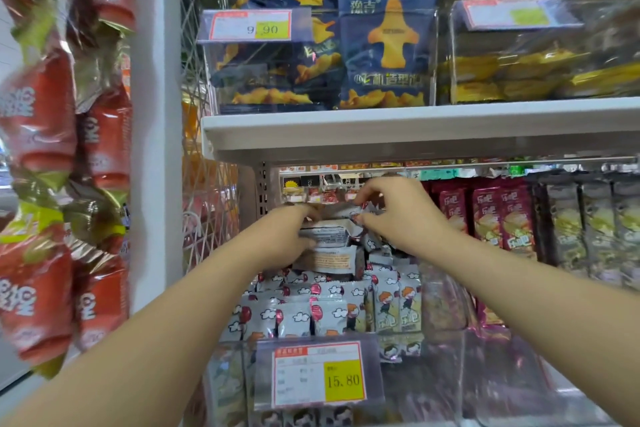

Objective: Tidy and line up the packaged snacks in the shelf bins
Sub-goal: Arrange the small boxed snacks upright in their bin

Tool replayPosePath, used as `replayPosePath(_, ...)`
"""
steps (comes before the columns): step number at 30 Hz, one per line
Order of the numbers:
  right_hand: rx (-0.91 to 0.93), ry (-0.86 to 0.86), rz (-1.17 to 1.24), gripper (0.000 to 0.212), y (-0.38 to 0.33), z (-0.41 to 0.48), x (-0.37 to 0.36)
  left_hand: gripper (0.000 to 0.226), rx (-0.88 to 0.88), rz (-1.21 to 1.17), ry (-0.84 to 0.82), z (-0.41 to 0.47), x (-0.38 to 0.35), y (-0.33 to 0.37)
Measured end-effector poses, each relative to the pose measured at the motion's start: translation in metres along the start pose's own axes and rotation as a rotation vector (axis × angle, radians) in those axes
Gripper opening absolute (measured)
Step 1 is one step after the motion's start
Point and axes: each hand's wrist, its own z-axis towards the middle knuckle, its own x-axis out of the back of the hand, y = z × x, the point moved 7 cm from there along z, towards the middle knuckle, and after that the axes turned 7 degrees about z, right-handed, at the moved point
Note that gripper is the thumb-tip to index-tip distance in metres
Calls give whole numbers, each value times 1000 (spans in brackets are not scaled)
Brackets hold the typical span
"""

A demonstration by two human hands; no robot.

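Above, white shelf [415, 128] carries clear bins [446, 55].

9.90 price tag [254, 26], 15.80 price tag [318, 374], white shelf board [415, 128], white upright [156, 114], probably wire mesh [195, 97] beside it.

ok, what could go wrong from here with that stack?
1. The stack is held only from its sides by the left grip and right grip. Middle packets may slip out onto the rows below.
2. The shelf sits close above, so lifting higher could knock the grips against it.
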Motion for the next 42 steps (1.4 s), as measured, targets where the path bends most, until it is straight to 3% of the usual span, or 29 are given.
replayPosePath(3,46,126,50,17,-8,-10,22,41,-24,-55,168,-12,17,-1)
replayPosePath(5,72,213,160,18,-12,-24,41,34,-46,-225,238,-25,27,-2)
replayPosePath(7,104,284,266,18,-15,-40,59,26,-32,-497,220,-37,29,-4)
replayPosePath(10,95,336,380,17,-14,-59,78,28,88,-1037,63,-46,16,-2)
replayPosePath(12,66,324,458,20,-13,-66,86,29,174,-1231,28,-49,9,1)
replayPosePath(20,-10,286,498,22,-13,-84,113,36,316,-1446,21,-62,4,6)
replayPosePath(24,-59,38,830,41,-26,-84,100,36,262,-1491,-45,-70,0,30)
replayPosePath(26,-57,-7,849,46,-32,-84,92,47,157,-1459,-145,-72,-1,49)
replayPosePath(29,-44,-34,804,44,-37,-85,87,34,16,-1373,-218,-77,3,72)
replayPosePath(33,-38,-116,721,36,-42,-86,85,24,-24,-1259,-130,-80,12,73)
replayPosePath(39,30,-77,304,39,-36,-81,86,25,-153,-462,146,-81,30,45)
replayPosePath(42,54,-243,155,45,-42,-83,58,28,-154,-248,22,-83,16,33)
